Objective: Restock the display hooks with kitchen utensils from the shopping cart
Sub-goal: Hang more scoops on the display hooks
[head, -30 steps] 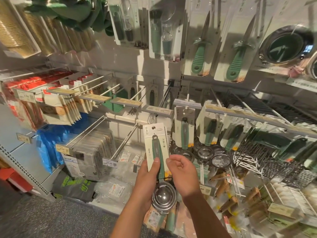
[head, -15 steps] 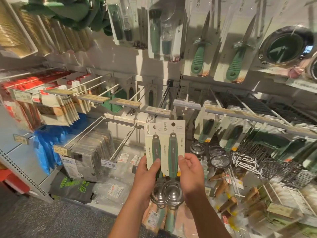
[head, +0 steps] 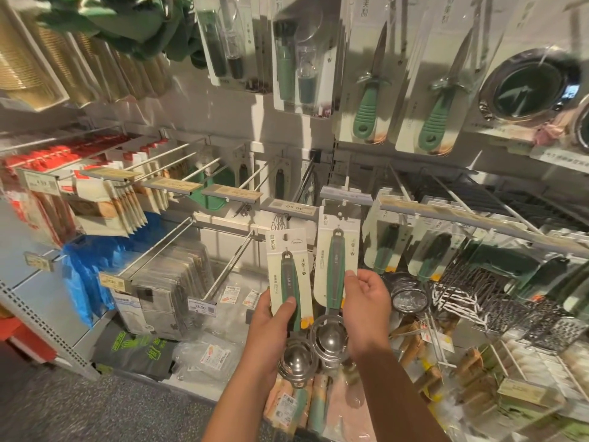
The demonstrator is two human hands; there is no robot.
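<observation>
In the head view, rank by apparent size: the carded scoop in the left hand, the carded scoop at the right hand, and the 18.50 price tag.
1-2. Left-hand carded scoop and right-hand carded scoop: look alike, unranked.
3. 18.50 price tag: smallest.

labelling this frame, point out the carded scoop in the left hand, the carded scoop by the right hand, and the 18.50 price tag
left scoop card (head: 288, 275): head view, on its green handle
right scoop card (head: 336, 266): head view, on its green handle
18.50 price tag (head: 201, 307): head view, on the printed label face
</observation>
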